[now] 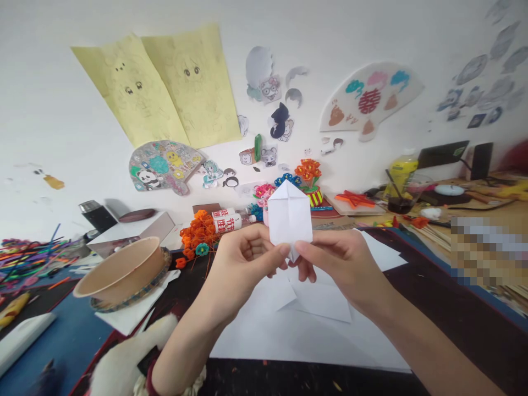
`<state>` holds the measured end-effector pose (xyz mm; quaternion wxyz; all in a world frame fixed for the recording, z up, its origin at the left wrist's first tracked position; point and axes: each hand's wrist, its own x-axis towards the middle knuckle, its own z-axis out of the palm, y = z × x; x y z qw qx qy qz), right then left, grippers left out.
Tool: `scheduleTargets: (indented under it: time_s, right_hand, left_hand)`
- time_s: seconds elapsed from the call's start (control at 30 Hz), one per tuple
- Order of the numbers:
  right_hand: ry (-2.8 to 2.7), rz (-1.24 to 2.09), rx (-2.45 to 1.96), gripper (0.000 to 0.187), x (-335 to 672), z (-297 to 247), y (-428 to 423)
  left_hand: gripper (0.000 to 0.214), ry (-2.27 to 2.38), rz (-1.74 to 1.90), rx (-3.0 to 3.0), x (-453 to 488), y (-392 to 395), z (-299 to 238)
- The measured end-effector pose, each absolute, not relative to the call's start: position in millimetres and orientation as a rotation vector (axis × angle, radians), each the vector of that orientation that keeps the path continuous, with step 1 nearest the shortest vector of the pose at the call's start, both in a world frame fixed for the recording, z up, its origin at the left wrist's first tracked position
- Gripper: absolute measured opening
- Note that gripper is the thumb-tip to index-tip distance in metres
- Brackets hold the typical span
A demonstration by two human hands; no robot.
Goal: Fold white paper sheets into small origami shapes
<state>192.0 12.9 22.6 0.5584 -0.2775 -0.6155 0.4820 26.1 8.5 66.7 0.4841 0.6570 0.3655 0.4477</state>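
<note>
A small folded white paper (292, 220) with a pointed top and creases down its middle is held up in front of me, above the table. My left hand (251, 253) pinches its lower left edge between thumb and fingers. At the lower right edge, my right hand (336, 253) pinches it the same way, and the two thumbs nearly meet over its bottom tip. Under the hands, loose white paper sheets (322, 300) lie on a larger white sheet (264, 335). The backs of the fingers behind the folded paper are partly hidden.
To the left stand a round tan bowl-like container (119, 269) and a dark thermos (98, 215). Orange pipe-cleaner flowers (198, 231) and a plastic bottle (233, 221) lie behind my left hand. A cup of dark liquid (399, 201) stands at the back right. Drawings (190, 82) hang on the wall.
</note>
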Motion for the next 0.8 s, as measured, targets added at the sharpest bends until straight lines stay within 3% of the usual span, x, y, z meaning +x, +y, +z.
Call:
scheduleTargets:
  time_s: [0.2,0.8]
  right_hand:
    - [-1.453,1.183,-0.65,0.011,192.5,24.0,13.4]
    - [-1.404,1.186,-0.7,0.01,193.8,28.3,11.2]
  left_hand:
    - [0.015,0.936,1.089,1.608,27.0,8.7,66.6]
    - [0.019,0.907,1.122,1.601,25.7,11.8,63.5]
